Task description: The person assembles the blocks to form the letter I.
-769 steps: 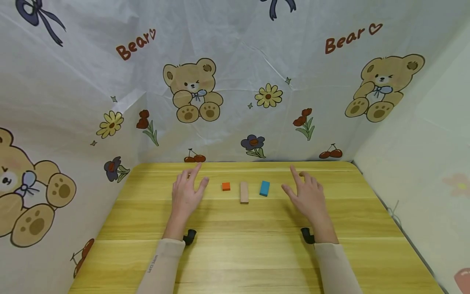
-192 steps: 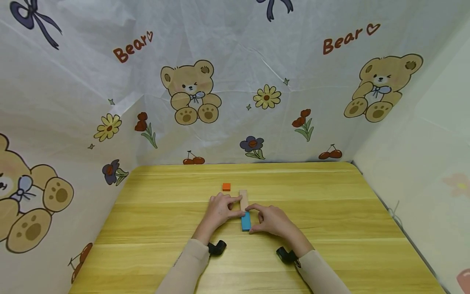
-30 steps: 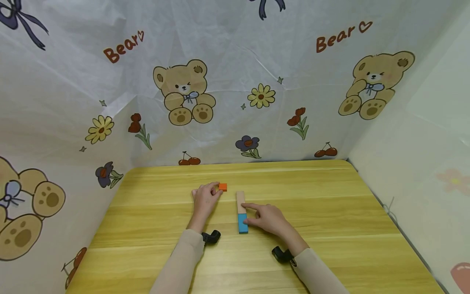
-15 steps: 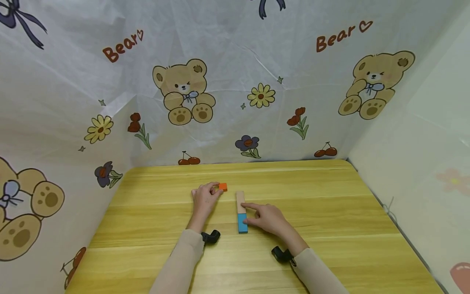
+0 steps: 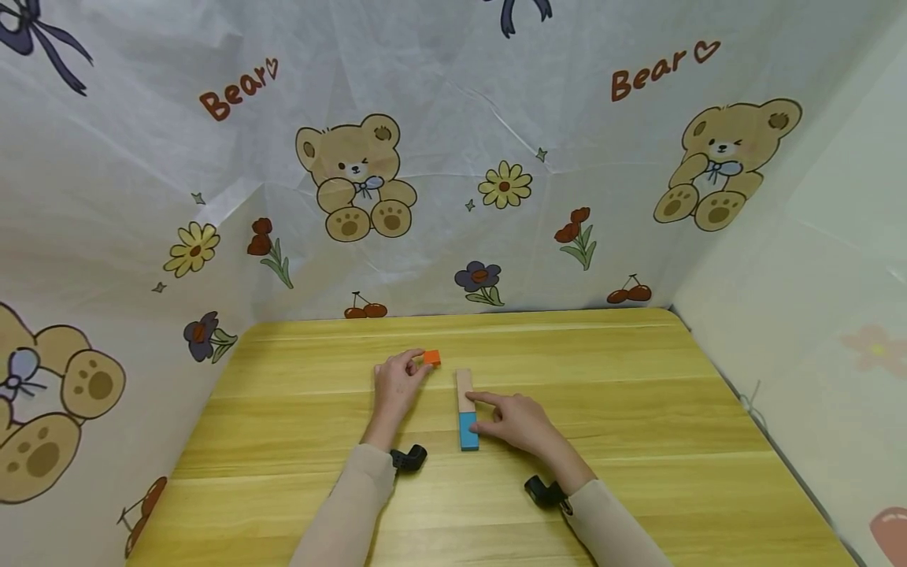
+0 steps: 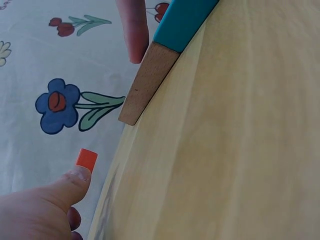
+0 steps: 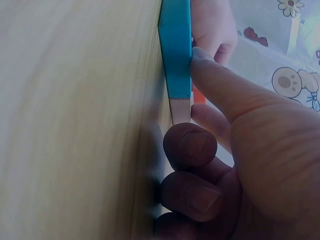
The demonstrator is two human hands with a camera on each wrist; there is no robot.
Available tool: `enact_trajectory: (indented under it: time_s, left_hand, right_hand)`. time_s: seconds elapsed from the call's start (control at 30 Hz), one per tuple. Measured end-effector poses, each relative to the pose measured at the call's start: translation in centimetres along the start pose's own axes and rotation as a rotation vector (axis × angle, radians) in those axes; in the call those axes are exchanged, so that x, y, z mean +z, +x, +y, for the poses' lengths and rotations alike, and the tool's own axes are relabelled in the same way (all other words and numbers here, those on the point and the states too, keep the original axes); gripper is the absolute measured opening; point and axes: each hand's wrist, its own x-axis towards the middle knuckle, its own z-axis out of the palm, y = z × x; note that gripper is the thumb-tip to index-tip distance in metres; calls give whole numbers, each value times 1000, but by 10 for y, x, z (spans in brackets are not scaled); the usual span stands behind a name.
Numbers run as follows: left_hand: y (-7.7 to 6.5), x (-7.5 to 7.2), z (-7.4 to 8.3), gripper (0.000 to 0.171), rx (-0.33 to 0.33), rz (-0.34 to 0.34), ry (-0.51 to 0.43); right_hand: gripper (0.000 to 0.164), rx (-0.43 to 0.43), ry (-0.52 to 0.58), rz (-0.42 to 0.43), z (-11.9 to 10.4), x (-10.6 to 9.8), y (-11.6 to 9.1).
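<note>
My left hand (image 5: pixel 397 384) pinches a small orange block (image 5: pixel 432 357) between thumb and fingers. In the left wrist view the orange block (image 6: pixel 87 159) sticks out past the thumb tip. A plain wooden block (image 5: pixel 464 389) and a blue block (image 5: pixel 468 431) lie end to end on the table, the blue one nearer me. From the right side, my right hand (image 5: pixel 520 421) rests its extended index finger on the wooden block and its thumb on the blue block. The right wrist view shows the thumb (image 7: pixel 225 82) against the blue block (image 7: pixel 177 55), other fingers bent below.
The wood-grain table (image 5: pixel 602 394) carries the blocks. A white cloth (image 5: pixel 439 87) printed with bears and flowers hangs behind it and along the left, and a pale wall (image 5: pixel 815 299) stands to the right. Each wrist wears a black camera (image 5: pixel 409 458).
Over the last second my left hand has shifted slightly away and to the right, the orange block moving with it and apparently rising a little. My right hand has stayed on the two joined blocks.
</note>
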Motion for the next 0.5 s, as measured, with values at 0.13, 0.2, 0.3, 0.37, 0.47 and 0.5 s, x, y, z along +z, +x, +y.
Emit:
enact_trajectory:
  time_s: [0.13,0.2,0.3,0.37,0.47,0.5]
  left_hand:
    - [-2,3,5,36,1,-8,-3]
    - [-2,4,8,37,1,-14,-5]
    - [-4,4,11,36,3,-16,-12]
    - [-4,4,12,36,5,-13,-17]
    - [-4,5,13,37,7,-7,-14]
    - [-4,5,13,37,7,-5,-14]
  right_hand:
    - [58,-1,-4,-1,0,0,0]
    - [57,-2,-7,-2,0,0,0]
    - [57,-3,-7,-4,0,0,0]
    - [58,-2,-8,-4,0,1,0]
    - [58,-4,-10,2,1,1,0]
    - [58,-5,-11,4,1,1,0]
